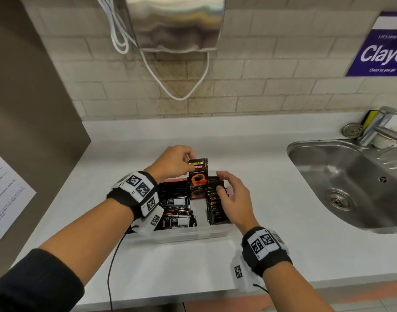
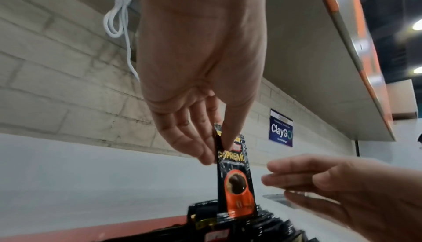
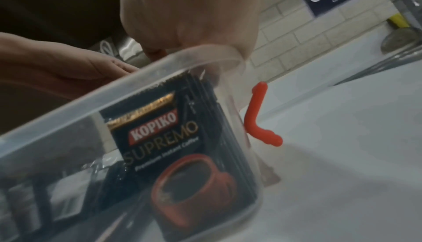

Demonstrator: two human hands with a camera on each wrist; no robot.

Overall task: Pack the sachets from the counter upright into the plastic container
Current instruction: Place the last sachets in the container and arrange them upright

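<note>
White counter [image 1: 249,206], clear plastic container [image 1: 181,235] on it, inset sink [image 1: 341,174]

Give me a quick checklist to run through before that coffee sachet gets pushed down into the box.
1. Left hand pinches the sachet by its top edge: ok.
2. Sachet upright, lower end already among the packed ones: ok.
3. Right hand rests on the standing row beside it, fingers relaxed: ok.
4. Free gap in the plastic container beside the rows: ok.
5. More sachets waiting on the counter: none visible.
6. Sachets on the left side upright: cannot tell.
</note>
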